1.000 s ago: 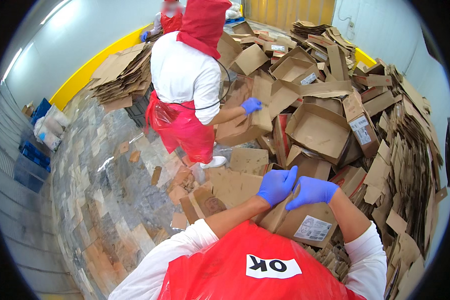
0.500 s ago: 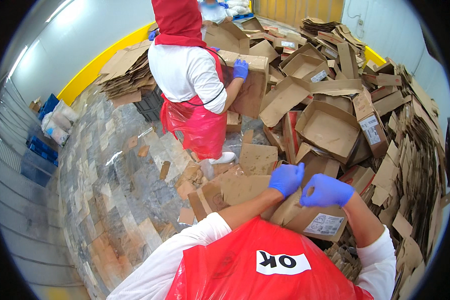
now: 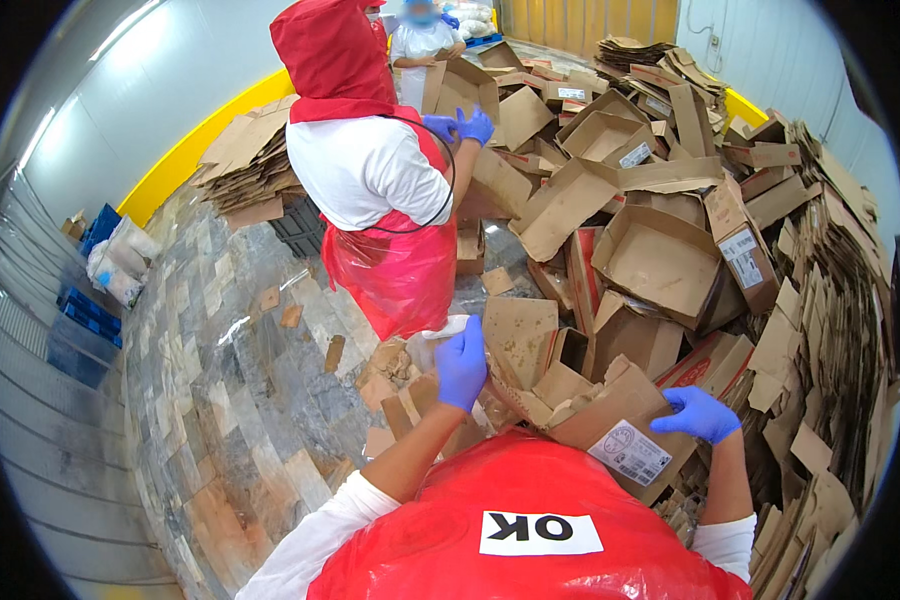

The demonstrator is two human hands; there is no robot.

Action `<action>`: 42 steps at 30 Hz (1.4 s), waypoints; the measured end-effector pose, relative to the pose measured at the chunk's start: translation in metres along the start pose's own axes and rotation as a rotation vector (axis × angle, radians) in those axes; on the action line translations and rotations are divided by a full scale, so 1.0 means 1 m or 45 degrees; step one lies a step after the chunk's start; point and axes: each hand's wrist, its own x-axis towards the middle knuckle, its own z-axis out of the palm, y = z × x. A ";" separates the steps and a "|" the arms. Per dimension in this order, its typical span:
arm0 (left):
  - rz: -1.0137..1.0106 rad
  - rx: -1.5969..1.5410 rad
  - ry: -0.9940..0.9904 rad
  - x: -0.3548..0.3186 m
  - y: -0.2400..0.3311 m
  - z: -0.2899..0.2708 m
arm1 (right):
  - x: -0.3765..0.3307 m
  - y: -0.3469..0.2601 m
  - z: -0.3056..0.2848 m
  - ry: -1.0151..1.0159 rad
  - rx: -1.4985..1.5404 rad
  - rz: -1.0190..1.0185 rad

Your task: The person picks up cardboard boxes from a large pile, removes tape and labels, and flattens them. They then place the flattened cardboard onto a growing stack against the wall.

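Note:
A brown cardboard box (image 3: pixel 592 428) with a white printed label lies against the front of my red apron, its top flaps parted. My blue-gloved left hand (image 3: pixel 462 366) is raised at the box's left side, its fingers stretched upward. I cannot make out anything held in it. At the box's right edge, my blue-gloved right hand (image 3: pixel 700 414) is open, thumb and fingers apart around the corner. Whether it touches the cardboard is hard to tell.
A co-worker in a red hood and apron (image 3: pixel 385 270) stands ahead, hands raised near a tilted carton. Loose open boxes (image 3: pixel 660 262) pile up ahead and right, beside stacked flattened cardboard (image 3: pixel 820 330). Another flattened stack (image 3: pixel 250 160) rests on a dark crate (image 3: pixel 298 225). Cardboard scraps litter the floor.
My hands have moved apart from above the box, left hand leftward and right hand slightly right. The box's top has opened. The co-worker's hand has come off the carton, which sits lower.

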 end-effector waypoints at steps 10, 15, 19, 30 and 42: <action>1.129 0.565 -0.228 -0.005 0.108 0.044 | 0.038 -0.078 0.068 0.385 -0.222 -0.414; 1.089 0.925 -0.212 0.015 0.085 0.055 | 0.047 -0.101 0.075 0.596 -0.291 -0.695; 0.548 0.691 -0.185 0.055 0.053 0.016 | 0.048 -0.080 0.001 0.675 -0.052 -0.723; 0.543 0.744 -0.141 0.076 0.034 -0.022 | 0.112 -0.034 0.084 0.942 0.665 -0.695; 0.409 0.581 -0.662 0.007 0.037 0.049 | 0.097 -0.116 0.068 -0.135 -0.569 -0.512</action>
